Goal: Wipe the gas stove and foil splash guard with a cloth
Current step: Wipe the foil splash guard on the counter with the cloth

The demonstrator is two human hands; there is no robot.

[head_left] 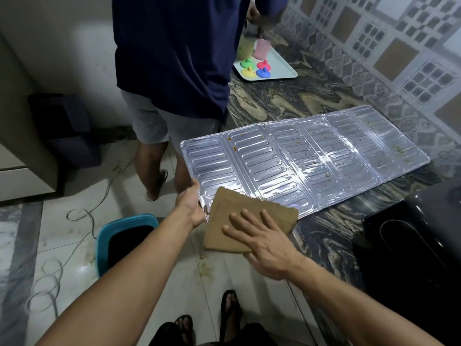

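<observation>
Two hands of mine are working at the near end of the foil splash guard (306,158), which is lying flat and unfolded across the dark marbled counter (287,98), its near-left corner jutting out past the counter edge over the floor. My left hand (190,204) is gripping that overhanging edge, thumb on top and fingers curled underneath, clenched on the foil. My right hand (259,242) is lying flat and spread, palm down, pressing on a folded brown cloth (247,222); nothing is being pinched there, the fingers are just resting open on the fabric. The cloth is covering the near corner of the guard, part of it hanging off beyond the foil's edge. Small orange-brown specks are showing on the ribbed panels further along the guard. The black gas stove (414,236) is sitting on the counter to the right, just beside the guard's near long edge. A teal bin (124,242) is standing on the tiled floor below my left forearm. Another person in a dark blue shirt (179,51) is standing at the counter further along, by a pale tray (282,68) holding coloured pieces
</observation>
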